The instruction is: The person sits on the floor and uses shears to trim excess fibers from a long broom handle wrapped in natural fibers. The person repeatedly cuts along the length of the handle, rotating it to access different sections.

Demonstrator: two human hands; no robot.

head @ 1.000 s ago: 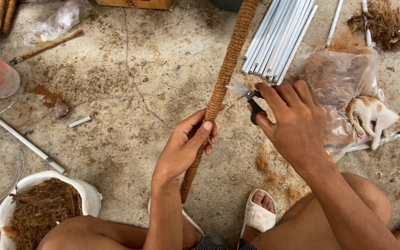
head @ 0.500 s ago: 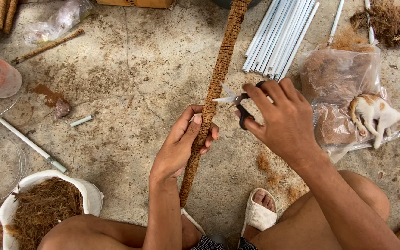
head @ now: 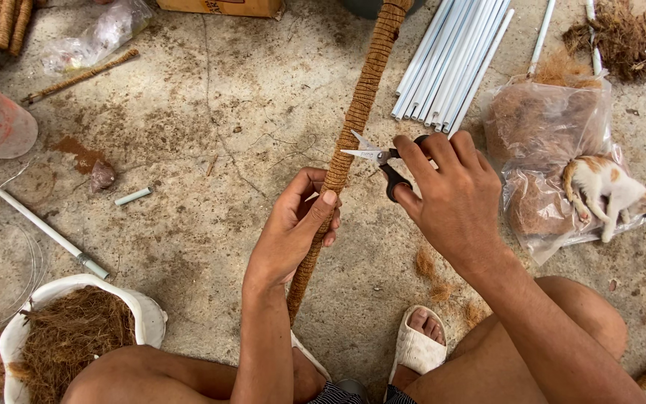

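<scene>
coir-wrapped pole (head: pixel 353 123), brown and rope-bound along its length, runs from the top of the view down across the concrete floor (head: pixel 211 112) toward the person's lap. the left hand (head: pixel 293 228) is curled around the pole at its lower part, thumb pressed on the front, fingers wrapped behind. the right hand (head: pixel 450 198) has its fingers through the black handles of a small pair of scissors (head: pixel 379 158); the silver blades are parted and point left, their tips touching or just beside the pole right above the left hand, too close to tell which. a bundle of white pipes (head: pixel 454 60) lies on the floor just beyond the right hand. to the right, a clear plastic bag of brown fibre (head: pixel 540 127) sits with a white and orange kitten (head: pixel 607 191) lying against it. at lower left a white sack of loose coir (head: pixel 76 337) stands open near the person's knee. a single white pipe (head: pixel 50 233) and a short white pipe piece (head: pixel 134 197) lie further left, well apart from the hands. a sandalled foot (head: pixel 420 344) rests on the floor below the right wrist
</scene>
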